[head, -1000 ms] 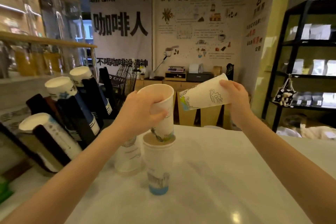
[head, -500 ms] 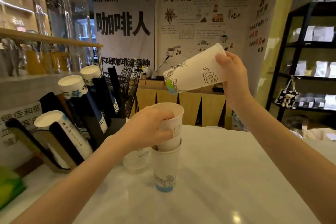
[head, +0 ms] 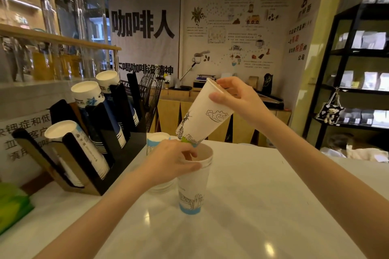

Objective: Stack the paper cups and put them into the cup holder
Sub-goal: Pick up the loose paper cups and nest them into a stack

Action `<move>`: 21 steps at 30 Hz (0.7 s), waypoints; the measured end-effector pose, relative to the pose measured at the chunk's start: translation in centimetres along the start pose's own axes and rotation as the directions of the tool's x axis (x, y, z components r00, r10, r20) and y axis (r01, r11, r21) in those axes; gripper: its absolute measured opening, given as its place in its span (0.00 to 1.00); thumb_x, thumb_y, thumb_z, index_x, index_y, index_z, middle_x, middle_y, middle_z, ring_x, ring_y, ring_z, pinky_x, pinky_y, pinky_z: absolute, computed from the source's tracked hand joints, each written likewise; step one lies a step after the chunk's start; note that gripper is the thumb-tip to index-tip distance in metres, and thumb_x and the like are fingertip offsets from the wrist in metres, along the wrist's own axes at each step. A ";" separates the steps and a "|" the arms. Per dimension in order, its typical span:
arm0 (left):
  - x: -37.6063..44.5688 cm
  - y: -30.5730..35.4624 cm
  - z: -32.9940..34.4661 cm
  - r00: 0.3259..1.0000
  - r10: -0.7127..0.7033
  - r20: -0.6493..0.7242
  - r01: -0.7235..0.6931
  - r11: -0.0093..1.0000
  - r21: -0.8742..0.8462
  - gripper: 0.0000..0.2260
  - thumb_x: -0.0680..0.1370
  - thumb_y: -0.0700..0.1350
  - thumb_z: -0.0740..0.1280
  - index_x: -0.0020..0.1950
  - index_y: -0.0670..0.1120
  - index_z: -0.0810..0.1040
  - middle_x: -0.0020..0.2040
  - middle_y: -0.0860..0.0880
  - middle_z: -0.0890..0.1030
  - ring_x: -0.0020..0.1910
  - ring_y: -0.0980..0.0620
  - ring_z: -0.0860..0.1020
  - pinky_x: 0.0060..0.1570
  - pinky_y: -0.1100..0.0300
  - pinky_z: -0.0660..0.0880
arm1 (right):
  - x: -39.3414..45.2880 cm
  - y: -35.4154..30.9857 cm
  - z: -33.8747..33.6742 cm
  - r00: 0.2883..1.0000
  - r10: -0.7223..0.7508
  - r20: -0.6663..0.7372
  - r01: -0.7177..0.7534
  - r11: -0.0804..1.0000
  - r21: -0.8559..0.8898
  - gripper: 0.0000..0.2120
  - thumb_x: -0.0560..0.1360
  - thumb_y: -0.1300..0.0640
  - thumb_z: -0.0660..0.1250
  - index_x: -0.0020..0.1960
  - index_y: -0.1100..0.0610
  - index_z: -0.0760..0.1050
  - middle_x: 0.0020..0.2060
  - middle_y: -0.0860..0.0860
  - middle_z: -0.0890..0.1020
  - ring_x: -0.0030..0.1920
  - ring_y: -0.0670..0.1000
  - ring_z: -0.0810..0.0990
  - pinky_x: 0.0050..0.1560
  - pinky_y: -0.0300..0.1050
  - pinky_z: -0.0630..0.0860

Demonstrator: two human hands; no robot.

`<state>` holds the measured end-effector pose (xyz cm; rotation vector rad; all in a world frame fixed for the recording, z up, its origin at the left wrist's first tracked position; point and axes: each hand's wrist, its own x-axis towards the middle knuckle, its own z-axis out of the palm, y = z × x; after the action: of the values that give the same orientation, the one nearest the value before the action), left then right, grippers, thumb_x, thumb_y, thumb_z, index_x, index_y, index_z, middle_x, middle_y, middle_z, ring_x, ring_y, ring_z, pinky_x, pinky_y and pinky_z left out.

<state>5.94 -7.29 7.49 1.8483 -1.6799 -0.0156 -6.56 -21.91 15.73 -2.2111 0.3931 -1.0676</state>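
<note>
A stack of white paper cups (head: 192, 191) with a blue base stands upright on the white counter (head: 252, 206). My left hand (head: 168, 162) grips its rim from the left. My right hand (head: 237, 99) holds a loose paper cup (head: 203, 118) near its rim, tilted, with its green-printed base touching the mouth of the stack. The black cup holder (head: 109, 143) stands at the left, its slanted slots filled with rows of cups. Behind my left hand sits an upside-down cup (head: 156, 140) with a blue band.
A glass shelf (head: 52, 38) with tall jars runs above the holder. A green packet (head: 12, 206) lies at the counter's left edge. A black wire basket (head: 151, 94) stands behind the holder. Black shelving (head: 357, 69) with bags fills the right side.
My left hand pushed its cup fully down into the standing cup. My right hand swung its cup from high and sideways down until the base met the stack's mouth.
</note>
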 end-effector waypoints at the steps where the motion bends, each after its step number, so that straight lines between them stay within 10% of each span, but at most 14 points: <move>1: -0.2 -0.3 0.0 0.999 0.005 -0.037 -0.006 1.000 -0.021 0.14 0.70 0.51 0.69 0.53 0.48 0.78 0.46 0.53 0.78 0.47 0.56 0.76 0.49 0.61 0.76 | 0.1 0.1 0.0 1.000 0.015 0.009 -0.014 1.000 -0.005 0.26 0.70 0.46 0.67 0.65 0.52 0.67 0.56 0.47 0.75 0.54 0.48 0.76 0.45 0.36 0.74; 9: -1.5 -2.6 0.0 0.942 -0.102 -0.321 0.046 0.983 -0.177 0.12 0.64 0.49 0.75 0.40 0.49 0.73 0.47 0.49 0.78 0.48 0.52 0.75 0.46 0.63 0.72 | 0.2 0.4 0.6 0.996 0.045 0.074 -0.041 0.998 -0.055 0.30 0.68 0.45 0.69 0.66 0.51 0.65 0.57 0.47 0.74 0.56 0.49 0.74 0.45 0.36 0.73; 21: -0.8 -2.7 2.7 0.971 -0.217 -0.103 0.187 0.951 -0.246 0.43 0.62 0.55 0.75 0.70 0.54 0.55 0.68 0.52 0.64 0.61 0.55 0.67 0.60 0.52 0.71 | -3.8 3.5 6.0 0.894 0.182 0.409 -0.035 0.939 -0.341 0.39 0.62 0.39 0.72 0.68 0.50 0.62 0.65 0.48 0.72 0.59 0.46 0.71 0.56 0.42 0.72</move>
<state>7.08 -7.75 3.84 1.7927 -1.3338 -0.1705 -4.20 -20.07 8.41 -2.5984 0.5146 -0.4398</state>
